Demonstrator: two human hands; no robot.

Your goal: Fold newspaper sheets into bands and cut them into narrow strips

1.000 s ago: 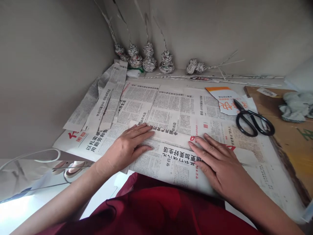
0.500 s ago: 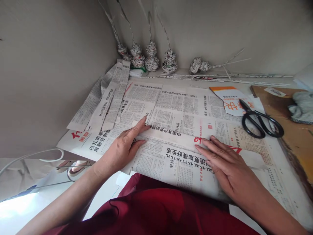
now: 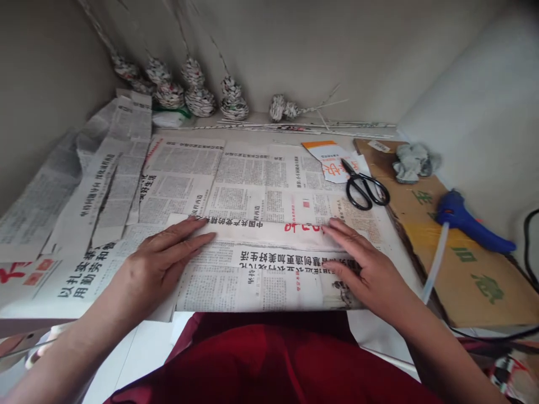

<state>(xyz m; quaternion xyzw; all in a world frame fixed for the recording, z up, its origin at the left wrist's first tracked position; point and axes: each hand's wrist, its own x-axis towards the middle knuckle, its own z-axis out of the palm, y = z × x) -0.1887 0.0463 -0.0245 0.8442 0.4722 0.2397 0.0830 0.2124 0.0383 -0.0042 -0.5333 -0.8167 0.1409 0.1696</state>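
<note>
A long, narrow strip of newspaper (image 3: 273,234) with black and red print lies crosswise in front of me, over larger newspaper sheets (image 3: 240,179). My left hand (image 3: 162,255) rests on the strip's left end with its fingers stretched out. On the right end lies my right hand (image 3: 364,261), fingers extended and slightly apart. Both palms face down and neither hand grips anything I can see. Part of the strip's ends is hidden under the fingers. Black-handled scissors (image 3: 364,191) lie beyond my right hand, partly on a torn white and orange piece of paper (image 3: 326,160).
Several woven-paper gourds (image 3: 200,101) stand along the back wall; another gourd (image 3: 284,108) lies beside thin paper rods (image 3: 311,129). Cut newspaper strips (image 3: 113,185) overlap at left. Right, a blue glue gun (image 3: 474,224) and crumpled grey cloth-like bundle (image 3: 415,163) rest on cardboard (image 3: 463,297).
The view has swung right, bringing the glue gun into sight. My left fingers have straightened flatter on the strip. My right hand has slid a little rightward along it.
</note>
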